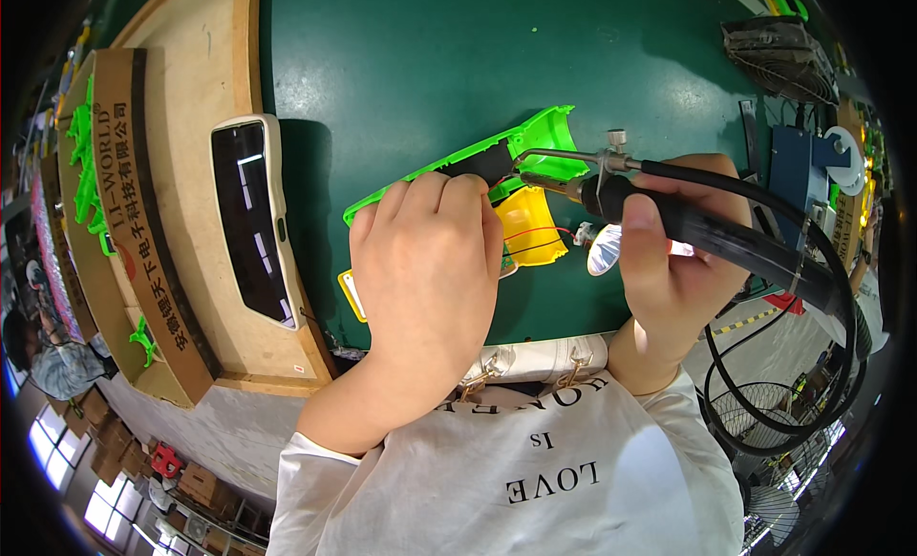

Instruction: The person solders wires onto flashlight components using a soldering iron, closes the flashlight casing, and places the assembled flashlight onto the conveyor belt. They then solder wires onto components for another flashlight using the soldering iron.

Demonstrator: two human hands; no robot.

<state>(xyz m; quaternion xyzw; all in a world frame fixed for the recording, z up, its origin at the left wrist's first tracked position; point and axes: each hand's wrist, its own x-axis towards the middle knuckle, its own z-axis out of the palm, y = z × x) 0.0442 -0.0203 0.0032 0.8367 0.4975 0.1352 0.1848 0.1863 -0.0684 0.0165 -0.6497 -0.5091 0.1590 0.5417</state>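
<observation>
My right hand (683, 241) is closed round the black handle of a soldering iron (659, 207), with a thin metal feed tube (564, 156) clamped along it. The iron's tip is over the right part of a bright green plastic housing half (549, 134), near a short red wire end. Curled over the housing's near side is my left hand (420, 250); its fingertips and thumb are hidden. A black block (487, 162) sits inside the housing. Just below lies a yellow housing part (528, 226), with red and black wires running to a shiny reflector lamp (604, 250).
A phone (253, 222) lies on a wooden board (205, 69) at left, beside a cardboard box (158, 269) holding green parts. A small black fan (778, 59) and a blue device (798, 164) with a white reel stand at right. Looped black cable (845, 365) hangs there.
</observation>
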